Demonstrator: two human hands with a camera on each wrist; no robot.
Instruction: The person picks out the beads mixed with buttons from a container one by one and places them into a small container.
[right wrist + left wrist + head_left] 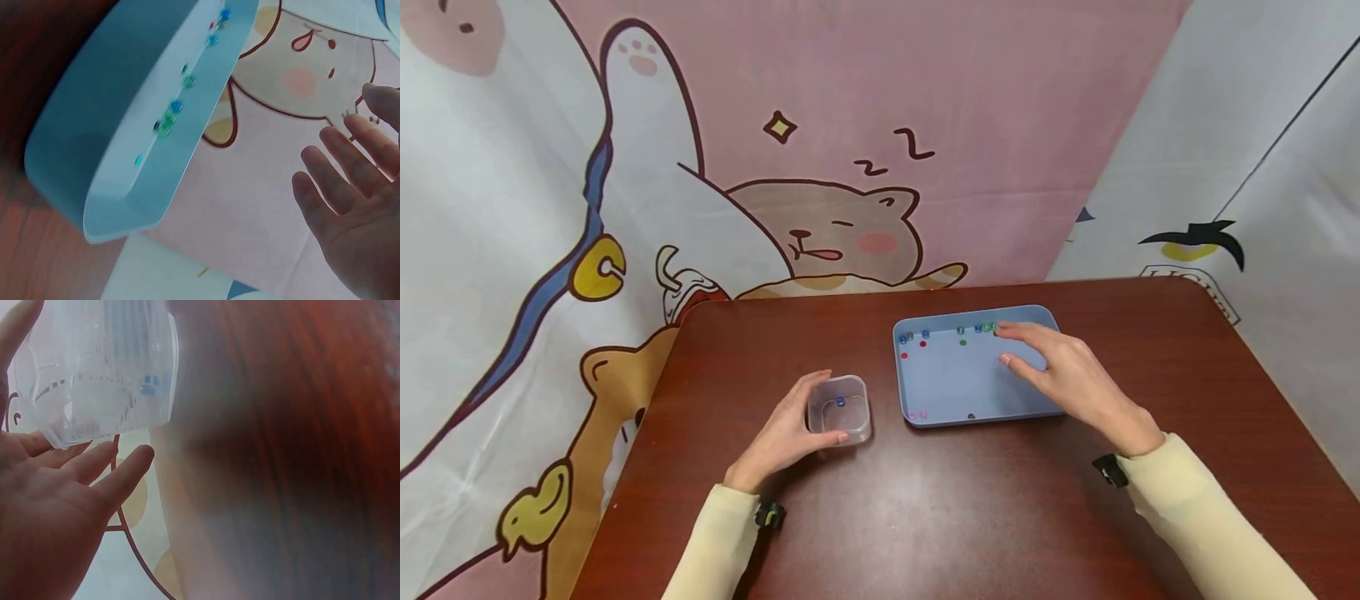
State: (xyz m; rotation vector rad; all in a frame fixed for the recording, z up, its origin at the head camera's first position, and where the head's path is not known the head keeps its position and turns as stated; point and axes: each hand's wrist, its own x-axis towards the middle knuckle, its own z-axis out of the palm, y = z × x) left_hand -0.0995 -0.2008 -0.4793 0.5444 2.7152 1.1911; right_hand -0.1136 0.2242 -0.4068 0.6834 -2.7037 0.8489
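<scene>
Below the printed curtain (1007, 108), I monitor the brown table (887, 517), which supports the blue tray (940, 379). Right hand (1071, 371): above the tray's right part, thumb and fingers set wide apart. Left hand (786, 433): thumb and fingers grip the clear container (859, 423), left of the tray. Small beads (987, 327) (green, blue, red and pink among them) lie in the tray, mostly near its far wall; one blue bead (840, 402) sits inside the container.
</scene>
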